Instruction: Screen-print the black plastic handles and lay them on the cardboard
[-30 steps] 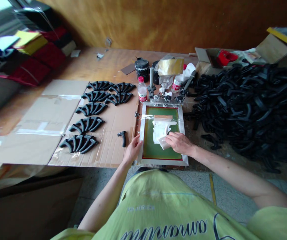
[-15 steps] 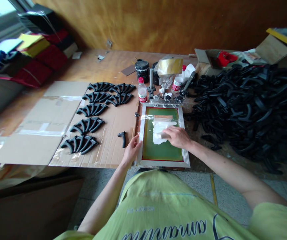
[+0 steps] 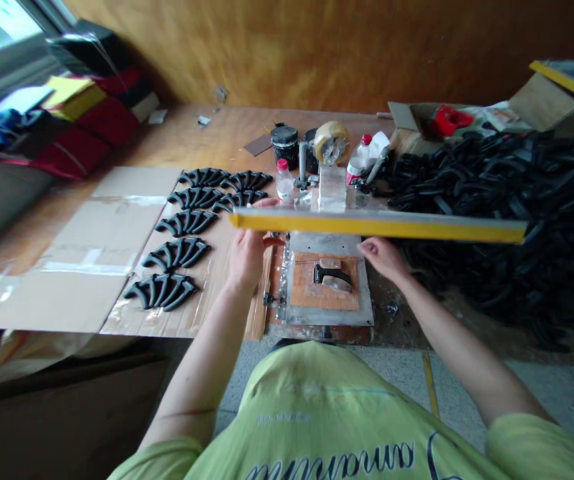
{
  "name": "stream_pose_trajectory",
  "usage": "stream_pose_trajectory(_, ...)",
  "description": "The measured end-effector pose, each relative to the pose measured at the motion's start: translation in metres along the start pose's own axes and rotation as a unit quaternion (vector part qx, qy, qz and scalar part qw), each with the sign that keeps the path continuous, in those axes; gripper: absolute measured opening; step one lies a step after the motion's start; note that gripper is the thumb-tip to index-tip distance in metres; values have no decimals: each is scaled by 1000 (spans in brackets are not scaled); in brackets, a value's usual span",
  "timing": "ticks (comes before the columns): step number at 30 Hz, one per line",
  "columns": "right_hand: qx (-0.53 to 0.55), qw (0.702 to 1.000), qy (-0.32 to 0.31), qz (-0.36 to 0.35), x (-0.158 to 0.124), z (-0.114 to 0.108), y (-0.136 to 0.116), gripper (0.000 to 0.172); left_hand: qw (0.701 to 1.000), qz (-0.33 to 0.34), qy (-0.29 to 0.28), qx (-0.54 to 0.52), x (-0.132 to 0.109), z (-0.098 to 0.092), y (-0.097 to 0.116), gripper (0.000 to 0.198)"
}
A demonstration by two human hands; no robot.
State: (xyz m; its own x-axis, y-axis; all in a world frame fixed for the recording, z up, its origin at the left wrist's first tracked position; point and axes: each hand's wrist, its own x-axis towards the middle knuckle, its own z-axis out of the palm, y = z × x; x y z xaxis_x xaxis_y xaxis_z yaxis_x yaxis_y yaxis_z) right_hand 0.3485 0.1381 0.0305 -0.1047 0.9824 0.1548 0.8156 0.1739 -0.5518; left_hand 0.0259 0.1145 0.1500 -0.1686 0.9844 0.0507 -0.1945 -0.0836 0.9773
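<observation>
Both my hands are raised at a long straight bar (image 3: pixel 377 225) with a yellow face and a grey top edge; I cannot tell what it is. My left hand (image 3: pixel 249 257) wraps its left part, and my right hand (image 3: pixel 383 259) curls against its lower edge. Beneath it lies a grey metal plate (image 3: pixel 324 315) with an orange-brown pad (image 3: pixel 311 295) on it. A black curved handle piece (image 3: pixel 331 275) rests on that pad. Several fans of matching black pieces (image 3: pixel 187 222) lie on the cardboard to my left.
A large heap of black pieces (image 3: pixel 511 200) fills the right side. Behind the plate stand a tape roll (image 3: pixel 331 142), a dark jar (image 3: pixel 285 147) and plastic bottles (image 3: pixel 284 181). A cardboard box (image 3: pixel 417 117) with a red object stands at the back right.
The green-meshed frame and white film no longer lie over the plate, which now shows the pad and black piece. Both hands have risen from there to the long bar.
</observation>
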Motion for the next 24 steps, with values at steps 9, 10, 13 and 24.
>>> stream_pose_trajectory(9, -71, 991, -101, 44, -48, 57, -67, 15, 976, -214, -31, 9, -57, 25, -48, 59)
stream_pose_trajectory(10, -59, 995, -75, 40, -53, 58, -79, 15, 950, -301, -79, 16, -75, 27, -62, 61)
stream_pose_trajectory(13, -15, 993, -54, -102, -70, 66, -109, 11, 915, -393, -76, -48, -113, 26, -97, 58)
stream_pose_trajectory(24, -172, 966, 26, 192, -70, -42, 140, 23, 868, -308, 101, 376, -55, -150, -140, 40)
